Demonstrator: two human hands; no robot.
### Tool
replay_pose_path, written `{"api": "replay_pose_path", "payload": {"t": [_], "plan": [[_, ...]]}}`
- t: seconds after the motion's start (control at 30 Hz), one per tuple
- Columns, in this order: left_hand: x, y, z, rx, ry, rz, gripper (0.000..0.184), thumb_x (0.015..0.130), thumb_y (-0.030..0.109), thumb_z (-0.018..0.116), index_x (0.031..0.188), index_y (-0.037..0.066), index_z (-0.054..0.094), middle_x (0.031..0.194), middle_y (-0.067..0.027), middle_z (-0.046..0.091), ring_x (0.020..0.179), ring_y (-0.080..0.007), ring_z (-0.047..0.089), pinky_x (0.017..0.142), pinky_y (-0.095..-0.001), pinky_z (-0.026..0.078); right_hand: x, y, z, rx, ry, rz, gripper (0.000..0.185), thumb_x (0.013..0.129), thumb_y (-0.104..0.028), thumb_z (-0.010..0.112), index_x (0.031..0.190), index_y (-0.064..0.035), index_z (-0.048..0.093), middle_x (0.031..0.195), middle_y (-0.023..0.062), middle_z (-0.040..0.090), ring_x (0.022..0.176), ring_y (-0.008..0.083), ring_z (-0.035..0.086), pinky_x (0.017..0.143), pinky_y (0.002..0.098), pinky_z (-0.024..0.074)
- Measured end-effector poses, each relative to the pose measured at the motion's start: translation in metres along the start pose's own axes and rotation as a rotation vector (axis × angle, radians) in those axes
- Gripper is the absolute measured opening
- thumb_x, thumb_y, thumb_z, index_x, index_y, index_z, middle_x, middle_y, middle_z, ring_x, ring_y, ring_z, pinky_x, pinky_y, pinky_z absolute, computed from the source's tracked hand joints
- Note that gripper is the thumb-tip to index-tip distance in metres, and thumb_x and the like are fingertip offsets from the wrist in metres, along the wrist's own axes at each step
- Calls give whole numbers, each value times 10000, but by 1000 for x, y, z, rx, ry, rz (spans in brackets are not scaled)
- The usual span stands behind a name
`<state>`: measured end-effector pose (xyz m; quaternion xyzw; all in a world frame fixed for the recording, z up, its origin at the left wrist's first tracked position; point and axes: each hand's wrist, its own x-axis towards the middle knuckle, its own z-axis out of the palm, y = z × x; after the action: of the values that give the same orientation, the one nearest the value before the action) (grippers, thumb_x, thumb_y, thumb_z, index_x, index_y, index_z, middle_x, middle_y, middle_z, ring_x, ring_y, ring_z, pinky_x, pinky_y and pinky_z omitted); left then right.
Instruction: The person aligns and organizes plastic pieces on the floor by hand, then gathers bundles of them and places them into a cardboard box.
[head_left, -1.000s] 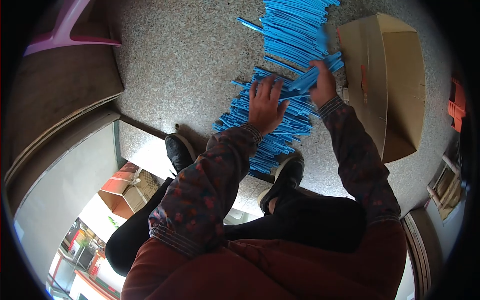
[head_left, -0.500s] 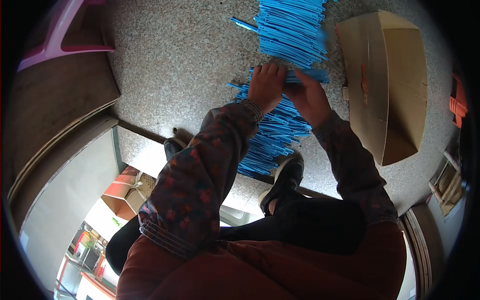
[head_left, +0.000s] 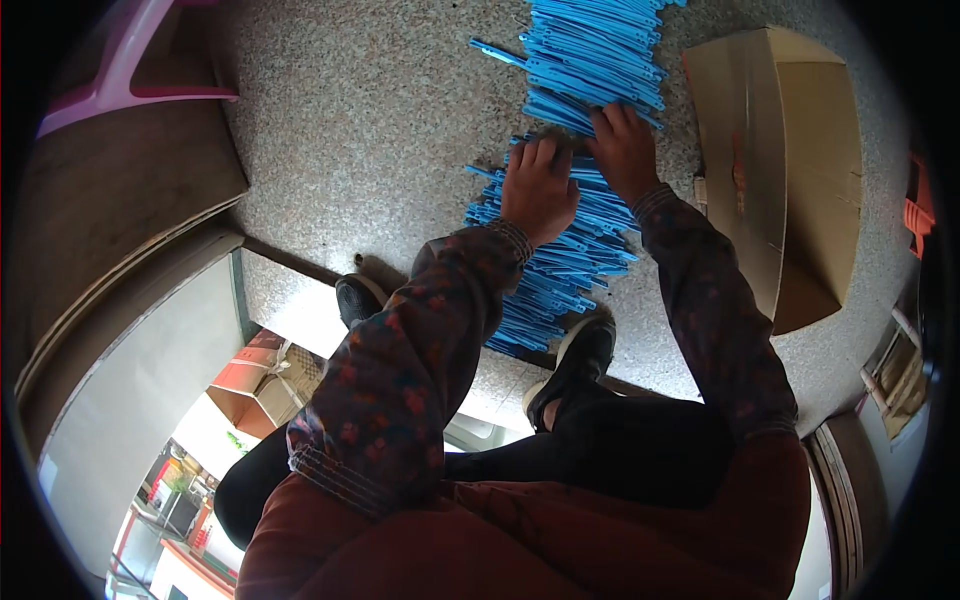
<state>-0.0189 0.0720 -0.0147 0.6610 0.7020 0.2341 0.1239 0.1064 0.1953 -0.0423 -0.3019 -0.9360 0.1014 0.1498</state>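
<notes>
Left hand: the person's left hand (head_left: 540, 192), fingers curled over the far end of the lower heap (whether it grips anything cannot be told).
Right hand: the right hand (head_left: 625, 155), fingers bent down at the upper stack's near end; grip hidden.
Blue strips: lower heap (head_left: 575, 262) runs towards the near edge of the speckled surface (head_left: 370, 130), by the right shoe (head_left: 587, 358); upper stack (head_left: 590, 55) lies farther from that edge.
Carton: open cardboard box (head_left: 732, 150), right of both.

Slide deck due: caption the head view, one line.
Left hand and right hand at blue strips on floor, cardboard box alongside.
</notes>
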Motion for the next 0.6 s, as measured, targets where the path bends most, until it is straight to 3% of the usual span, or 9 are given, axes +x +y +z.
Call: {"api": "replay_pose_path", "payload": {"t": [0.17, 0.37, 0.5, 0.6], "plan": [[-12, 5, 3, 25, -47, -39, 590, 766, 273, 695, 1223, -15, 459, 1156, -160, 449, 1153, -332, 433, 1058, -518, 293, -4, 1, -1, 151, -41, 52, 284, 699, -127, 700, 927, -42, 555, 926, 95, 500, 917, 307, 531, 730, 444, 469], [-16, 5, 2, -7, -64, -54, 616, 778, 277, 692, 1255, -13, 432, 1202, -148, 432, 1198, -328, 410, 1070, -523, 277, 11, 18, -14, 269, -260, 252, 371, 782, -189, 650, 1080, 14, 561, 991, 192, 620, 900, 385, 594, 776, 460, 500], [-18, 5, 2, 11, -72, -51, 616, 785, 276, 688, 1263, -11, 425, 1217, -149, 426, 1211, -326, 403, 1074, -520, 272, 7, 42, -8, 601, -261, 382, 470, 845, -223, 643, 1234, 17, 530, 882, 139, 651, 737, 189, 593, 670, 380, 469], [-17, 5, 2, 7, -74, -55, 614, 787, 274, 687, 1264, -10, 424, 1218, -150, 425, 1212, -328, 402, 1076, -517, 270, 11, 36, -22, 603, -337, 283, 467, 839, -229, 659, 1226, 5, 539, 878, 163, 651, 762, 246, 622, 661, 380, 481]]}}
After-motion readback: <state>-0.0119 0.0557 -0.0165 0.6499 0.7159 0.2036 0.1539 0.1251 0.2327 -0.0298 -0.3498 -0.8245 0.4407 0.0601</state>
